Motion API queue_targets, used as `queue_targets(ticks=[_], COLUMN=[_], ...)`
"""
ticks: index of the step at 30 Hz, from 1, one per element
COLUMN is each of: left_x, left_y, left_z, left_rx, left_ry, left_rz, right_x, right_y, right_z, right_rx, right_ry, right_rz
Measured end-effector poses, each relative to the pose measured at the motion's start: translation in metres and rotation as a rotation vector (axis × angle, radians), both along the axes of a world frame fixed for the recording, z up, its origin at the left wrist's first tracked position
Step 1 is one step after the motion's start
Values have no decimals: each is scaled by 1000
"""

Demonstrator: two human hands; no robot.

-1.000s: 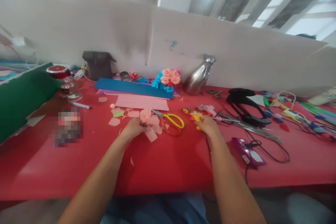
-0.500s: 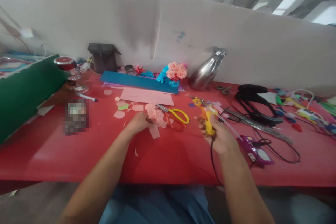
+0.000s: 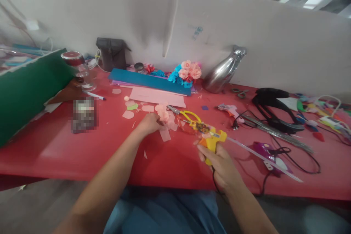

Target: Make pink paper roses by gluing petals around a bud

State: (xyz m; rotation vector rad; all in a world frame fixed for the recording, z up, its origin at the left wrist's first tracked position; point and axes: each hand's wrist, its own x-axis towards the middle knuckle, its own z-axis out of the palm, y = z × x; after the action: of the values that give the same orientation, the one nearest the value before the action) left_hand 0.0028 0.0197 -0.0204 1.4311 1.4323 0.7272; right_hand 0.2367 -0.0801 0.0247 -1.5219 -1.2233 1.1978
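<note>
I sit at a red table [image 3: 175, 168], both bare hands over it, its near edge crossing beneath my forearms. My left hand [image 3: 150, 123] reaches in with bent fingers drawn close together at the near left edge of a pink paper flower [image 3: 162, 112]; I cannot tell whether they pinch it. The flower lies among pink paper cuttings [image 3: 165, 135], left of centre, beside the blades of yellow-handled scissors [image 3: 192, 115]. My right hand [image 3: 221, 166] is wrapped firmly around the handle of a yellow glue gun [image 3: 214, 140], tilted, its nozzle pointing left over the scissors' handles; I cannot tell if they touch. A long clear glue stick [image 3: 285, 172] juts from its back, passing over a purple power strip [image 3: 263, 150], which crowds that side. Between my hands, open red surface runs down to the near edge; more lies left of my forearm. Beyond, a blue sheet [image 3: 150, 80] and a steel jug [image 3: 223, 71] stand before the pale wall [image 3: 109, 7].
</note>
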Motion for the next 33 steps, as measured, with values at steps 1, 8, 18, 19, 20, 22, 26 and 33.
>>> queue_targets(ticks=[1, 8, 18, 19, 20, 22, 26, 33], left_x=[0, 0, 1, 2, 2, 2, 1, -2], left_y=[0, -2, -3, -3, -3, -3, -4, -3], left_z=[1, 10, 18, 18, 18, 18, 16, 13], left_rx=[5, 4, 8, 10, 12, 16, 36, 27], left_ry=[13, 154, 285, 294, 302, 317, 340, 310], left_rz=[1, -52, -115, -119, -121, -123, -129, -209], right_x=[-1, -6, -16, -16, -17, -18, -18, -18], right_y=[-2, -3, -2, -3, -3, -4, -4, -3], right_z=[1, 0, -8, -8, -8, -8, -9, -10], right_rx=[-13, -136, -46, -45, -43, -43, -50, -47], right_ry=[-22, -166, -352, -364, -376, -394, -406, -415], right_rz=[36, 236, 377, 381, 381, 380, 384, 384])
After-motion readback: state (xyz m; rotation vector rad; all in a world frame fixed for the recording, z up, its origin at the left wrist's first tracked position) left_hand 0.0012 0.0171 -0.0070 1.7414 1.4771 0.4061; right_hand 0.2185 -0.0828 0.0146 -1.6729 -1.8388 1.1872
